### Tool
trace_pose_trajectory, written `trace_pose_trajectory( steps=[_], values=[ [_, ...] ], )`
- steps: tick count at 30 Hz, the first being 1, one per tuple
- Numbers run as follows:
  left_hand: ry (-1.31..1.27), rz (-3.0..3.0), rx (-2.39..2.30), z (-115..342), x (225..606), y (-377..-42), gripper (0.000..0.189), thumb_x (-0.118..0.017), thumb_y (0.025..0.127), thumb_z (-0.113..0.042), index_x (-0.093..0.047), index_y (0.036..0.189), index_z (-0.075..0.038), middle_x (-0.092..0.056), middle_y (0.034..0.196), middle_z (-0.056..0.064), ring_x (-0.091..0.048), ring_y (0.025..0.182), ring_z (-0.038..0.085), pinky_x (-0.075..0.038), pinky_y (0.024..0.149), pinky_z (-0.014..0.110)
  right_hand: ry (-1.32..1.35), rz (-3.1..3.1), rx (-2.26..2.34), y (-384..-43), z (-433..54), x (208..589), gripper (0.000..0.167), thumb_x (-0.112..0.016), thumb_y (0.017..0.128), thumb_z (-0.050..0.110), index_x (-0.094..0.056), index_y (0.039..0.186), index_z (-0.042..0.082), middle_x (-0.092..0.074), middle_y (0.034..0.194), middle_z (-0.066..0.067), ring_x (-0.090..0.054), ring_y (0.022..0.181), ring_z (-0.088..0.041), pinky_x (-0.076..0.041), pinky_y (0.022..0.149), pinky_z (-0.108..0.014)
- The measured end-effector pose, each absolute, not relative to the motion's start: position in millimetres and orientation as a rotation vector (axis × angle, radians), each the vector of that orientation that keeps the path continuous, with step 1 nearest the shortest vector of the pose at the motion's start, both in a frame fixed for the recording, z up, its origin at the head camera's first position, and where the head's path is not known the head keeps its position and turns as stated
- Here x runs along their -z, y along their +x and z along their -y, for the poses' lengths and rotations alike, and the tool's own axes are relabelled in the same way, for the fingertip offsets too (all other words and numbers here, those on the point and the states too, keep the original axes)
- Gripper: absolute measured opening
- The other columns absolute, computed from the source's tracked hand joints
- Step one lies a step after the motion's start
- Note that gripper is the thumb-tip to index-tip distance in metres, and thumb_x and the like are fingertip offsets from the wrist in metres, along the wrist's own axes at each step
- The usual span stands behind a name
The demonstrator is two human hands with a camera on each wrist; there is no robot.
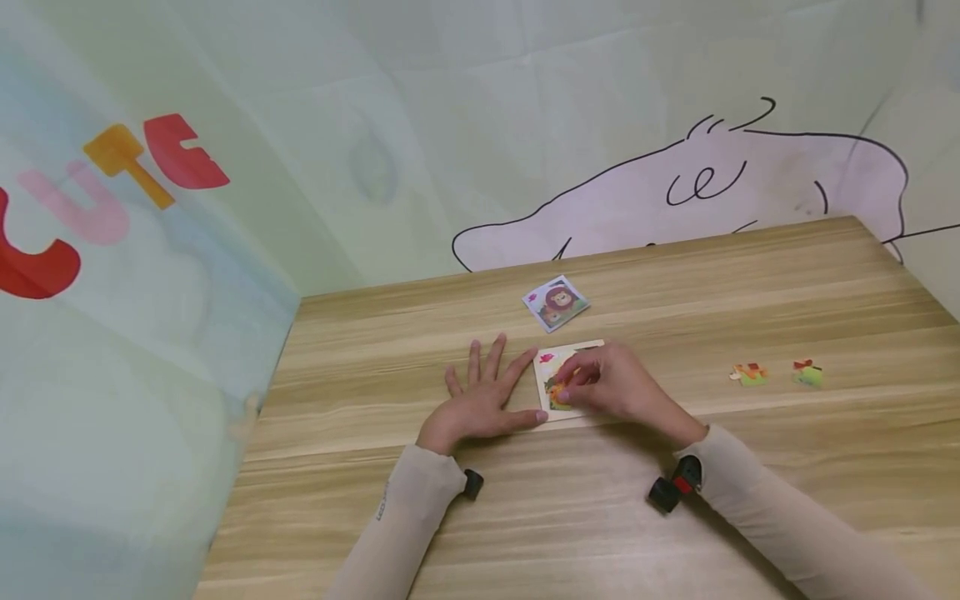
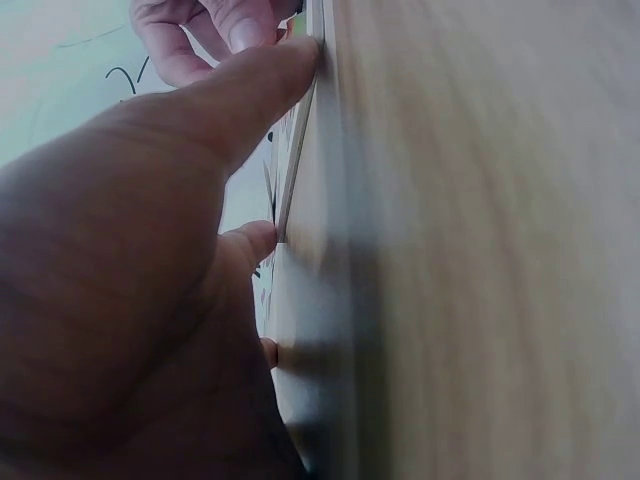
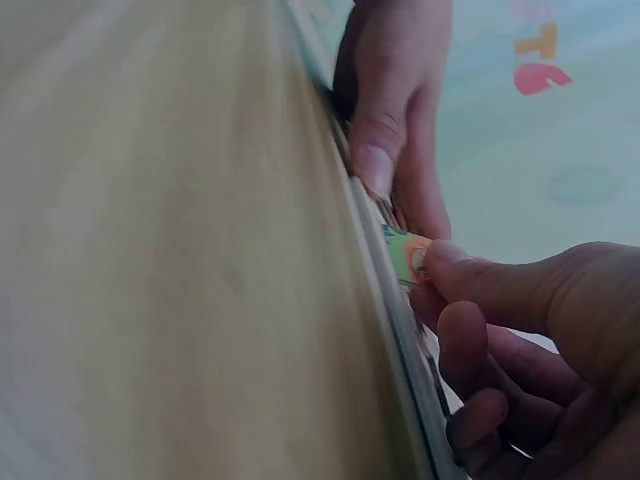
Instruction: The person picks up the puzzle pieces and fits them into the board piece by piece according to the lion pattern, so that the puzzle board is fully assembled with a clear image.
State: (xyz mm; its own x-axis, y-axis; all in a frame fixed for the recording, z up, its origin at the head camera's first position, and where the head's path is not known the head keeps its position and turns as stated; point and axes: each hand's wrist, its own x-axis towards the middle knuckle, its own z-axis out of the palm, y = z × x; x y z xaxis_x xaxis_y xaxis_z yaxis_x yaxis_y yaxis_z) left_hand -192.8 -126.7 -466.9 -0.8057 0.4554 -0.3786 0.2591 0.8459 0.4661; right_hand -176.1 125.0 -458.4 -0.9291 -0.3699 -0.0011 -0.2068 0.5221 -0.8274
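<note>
A small square puzzle board (image 1: 539, 379) with a pale rim and an orange animal picture lies flat on the table. My left hand (image 1: 483, 408) rests beside it with fingers spread, the thumb and index fingertip at its left corners. Over the board is my right hand (image 1: 621, 385), which pinches a puzzle piece (image 3: 402, 255) between thumb and fingers. That piece is green and orange and stands tilted on the board in the right wrist view. My right hand covers the board's right part.
Two loose puzzle pieces, one yellow-orange (image 1: 751, 374) and one green and red (image 1: 808, 374), lie to the right. Behind the board is a square picture card (image 1: 557, 303) with a lion. A printed cloth wall (image 1: 420, 150) rises along the wooden table's (image 1: 360, 367) far and left edges.
</note>
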Motion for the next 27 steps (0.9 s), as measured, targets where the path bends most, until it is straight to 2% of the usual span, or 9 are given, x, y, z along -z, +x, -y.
trace_pose_trajectory(
  steps=[5,11,19,27],
  values=[
    [0.527,-2.538,-0.54,127.0,468.4,-194.0,0.099,-0.062,0.095,-0.076,-0.001,0.169,-0.054,0.031,0.179,-0.004,0.039,0.161,0.036,0.019,0.119,0.084,-0.576,-2.67,1.3,-172.2,-119.3,459.9,0.011,-0.086,0.092,0.014,-0.082,0.102,0.013,-0.079,0.083,0.003,-0.063,0.075,-0.006,-0.048,0.067,-0.022],
    [0.528,-2.539,-0.535,127.4,471.0,-195.3,0.099,-0.062,0.094,-0.076,0.0,0.169,-0.055,0.032,0.178,-0.005,0.039,0.161,0.037,0.019,0.119,0.084,-0.668,-2.817,1.167,-171.0,-116.2,463.0,0.015,-0.088,0.089,0.018,-0.083,0.103,0.014,-0.073,0.082,0.006,-0.054,0.072,-0.004,-0.041,0.067,-0.022],
    [0.533,-2.55,-0.519,126.8,472.1,-195.5,0.099,-0.061,0.095,-0.076,0.0,0.169,-0.054,0.031,0.179,-0.004,0.037,0.162,0.038,0.018,0.119,0.085,-0.712,-2.855,1.1,-170.2,-116.6,464.1,0.018,-0.087,0.091,0.02,-0.084,0.108,0.014,-0.08,0.092,0.003,-0.057,0.075,-0.006,-0.042,0.071,-0.025],
    [0.541,-2.545,-0.541,127.6,473.3,-196.0,0.098,-0.062,0.095,-0.074,-0.001,0.169,-0.054,0.03,0.179,-0.002,0.037,0.162,0.039,0.019,0.118,0.084,-0.647,-2.822,1.121,-170.8,-114.9,463.6,0.036,-0.089,0.087,0.015,-0.077,0.12,0.008,-0.068,0.084,0.004,-0.056,0.075,-0.009,-0.042,0.072,-0.025]
  ],
)
